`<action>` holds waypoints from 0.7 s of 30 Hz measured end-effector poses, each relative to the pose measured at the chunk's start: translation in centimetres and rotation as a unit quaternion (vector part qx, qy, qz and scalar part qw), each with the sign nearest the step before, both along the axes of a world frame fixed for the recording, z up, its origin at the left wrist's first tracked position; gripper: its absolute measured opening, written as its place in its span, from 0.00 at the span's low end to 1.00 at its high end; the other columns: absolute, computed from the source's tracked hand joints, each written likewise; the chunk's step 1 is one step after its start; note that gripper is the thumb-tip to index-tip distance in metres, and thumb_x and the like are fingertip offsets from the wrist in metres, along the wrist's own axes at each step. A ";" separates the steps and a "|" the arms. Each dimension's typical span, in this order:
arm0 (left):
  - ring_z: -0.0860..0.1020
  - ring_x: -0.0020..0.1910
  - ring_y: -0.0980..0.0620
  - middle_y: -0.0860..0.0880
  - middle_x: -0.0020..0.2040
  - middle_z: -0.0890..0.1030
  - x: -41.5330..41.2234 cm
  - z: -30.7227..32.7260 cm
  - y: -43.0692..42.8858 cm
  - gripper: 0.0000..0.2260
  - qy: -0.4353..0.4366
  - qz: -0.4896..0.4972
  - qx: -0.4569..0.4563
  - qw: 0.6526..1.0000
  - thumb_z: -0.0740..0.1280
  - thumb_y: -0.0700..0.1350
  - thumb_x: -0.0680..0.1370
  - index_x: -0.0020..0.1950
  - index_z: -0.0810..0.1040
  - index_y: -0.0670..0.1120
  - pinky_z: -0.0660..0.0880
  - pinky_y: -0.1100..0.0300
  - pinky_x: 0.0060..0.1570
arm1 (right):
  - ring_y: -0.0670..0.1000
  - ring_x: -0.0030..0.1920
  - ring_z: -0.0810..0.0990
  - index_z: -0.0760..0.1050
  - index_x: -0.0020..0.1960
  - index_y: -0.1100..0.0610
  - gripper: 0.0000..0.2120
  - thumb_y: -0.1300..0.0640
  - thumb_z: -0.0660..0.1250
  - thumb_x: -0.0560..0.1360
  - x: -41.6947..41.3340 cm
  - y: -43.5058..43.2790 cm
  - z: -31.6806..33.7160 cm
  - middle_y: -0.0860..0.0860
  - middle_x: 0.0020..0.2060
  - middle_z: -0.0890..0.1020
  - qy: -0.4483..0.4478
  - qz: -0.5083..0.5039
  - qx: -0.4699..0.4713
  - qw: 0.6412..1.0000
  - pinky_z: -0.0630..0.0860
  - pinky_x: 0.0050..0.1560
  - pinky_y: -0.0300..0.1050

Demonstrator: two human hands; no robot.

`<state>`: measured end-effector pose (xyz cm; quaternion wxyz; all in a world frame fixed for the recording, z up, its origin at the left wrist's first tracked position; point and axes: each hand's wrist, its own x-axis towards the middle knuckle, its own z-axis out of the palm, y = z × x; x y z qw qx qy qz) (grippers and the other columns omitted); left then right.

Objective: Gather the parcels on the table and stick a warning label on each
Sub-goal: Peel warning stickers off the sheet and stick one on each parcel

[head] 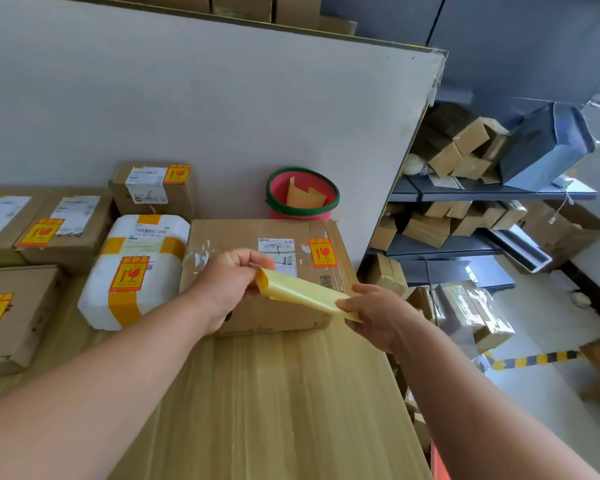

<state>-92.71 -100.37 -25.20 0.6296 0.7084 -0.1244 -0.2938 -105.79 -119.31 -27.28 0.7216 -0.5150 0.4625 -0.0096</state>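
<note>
Fingers (257, 263) of left hand (227, 282) and right hand (378, 313) pinch both ends of the backing strip (302, 291) above the labelled box (239, 235) on the tabletop (257, 393) (apparently bare); best drop it into the red bin (298, 213).

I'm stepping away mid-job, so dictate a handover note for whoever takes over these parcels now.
Left hand and right hand each pinch one end of a yellow backing strip over the large box.
Labelled: large box, white parcel, back box, middle-left box, front-left box.
Far-left box: label unclear at the frame edge; check it.
Strip probably goes in the pink bin.
</note>
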 end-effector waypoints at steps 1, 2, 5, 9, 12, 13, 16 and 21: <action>0.82 0.43 0.51 0.43 0.49 0.82 0.4 0.0 -0.6 0.12 0.000 -0.005 -0.004 1.000 0.60 0.32 0.78 0.44 0.81 0.44 0.79 0.61 0.36 | 0.54 0.50 0.81 0.64 0.73 0.56 0.37 0.71 0.72 0.68 0.6 -1.1 -0.2 0.57 0.59 0.75 0.006 -0.004 -0.022 1.000 0.80 0.38 0.42; 0.82 0.43 0.50 0.43 0.49 0.82 0.8 -0.1 -1.3 0.13 -0.006 -0.007 -0.003 1.000 0.59 0.32 0.78 0.46 0.81 0.44 0.80 0.59 0.37 | 0.54 0.50 0.80 0.63 0.73 0.55 0.38 0.70 0.73 0.68 1.3 -2.1 -0.3 0.57 0.60 0.74 0.010 -0.008 -0.047 0.999 0.80 0.37 0.42; 0.81 0.48 0.49 0.48 0.51 0.82 2.7 -0.7 -3.2 0.12 -0.074 0.001 0.037 0.997 0.59 0.35 0.79 0.48 0.79 0.50 0.79 0.53 0.49 | 0.54 0.48 0.80 0.62 0.73 0.54 0.39 0.69 0.74 0.68 3.9 -5.6 -0.4 0.57 0.62 0.74 0.010 -0.026 -0.122 0.992 0.80 0.41 0.44; 0.76 0.57 0.55 0.54 0.58 0.78 5.7 -1.5 -5.3 0.12 -0.245 -0.003 0.149 0.958 0.63 0.43 0.78 0.60 0.75 0.54 0.71 0.60 0.56 | 0.50 0.43 0.81 0.73 0.61 0.53 0.23 0.69 0.72 0.69 7.9 -9.7 1.1 0.51 0.48 0.80 -0.067 -0.057 -0.225 0.970 0.78 0.36 0.41; 0.72 0.62 0.52 0.52 0.65 0.74 7.5 -1.4 -6.1 0.19 -0.402 -0.020 0.268 0.875 0.65 0.49 0.77 0.68 0.70 0.53 0.69 0.58 0.55 | 0.49 0.41 0.79 0.76 0.47 0.51 0.12 0.67 0.67 0.70 11.5 -11.7 3.0 0.48 0.41 0.81 -0.108 -0.064 -0.342 0.931 0.77 0.39 0.43; 0.70 0.64 0.51 0.52 0.67 0.72 8.0 -1.3 -6.3 0.21 -0.436 -0.028 0.295 0.850 0.65 0.50 0.77 0.70 0.68 0.52 0.69 0.56 0.57 | 0.48 0.38 0.78 0.75 0.43 0.50 0.11 0.66 0.66 0.70 12.8 -12.2 3.6 0.47 0.38 0.80 -0.120 -0.059 -0.376 0.917 0.75 0.35 0.41; 0.64 0.70 0.48 0.50 0.72 0.67 9.6 -1.2 -6.7 0.26 -0.485 -0.057 0.351 0.799 0.65 0.51 0.77 0.73 0.64 0.50 0.62 0.53 0.67 | 0.46 0.31 0.70 0.72 0.38 0.47 0.12 0.65 0.60 0.71 16.5 -12.8 4.8 0.45 0.32 0.74 -0.127 -0.040 -0.455 0.880 0.67 0.29 0.41; 0.60 0.73 0.49 0.50 0.74 0.64 11.4 -1.8 -6.4 0.27 -0.502 -0.079 0.407 0.759 0.63 0.54 0.77 0.75 0.60 0.50 0.56 0.53 0.71 | 0.49 0.32 0.70 0.75 0.43 0.48 0.14 0.65 0.57 0.71 21.8 -12.6 3.2 0.46 0.33 0.74 -0.119 0.090 -0.509 0.848 0.64 0.29 0.40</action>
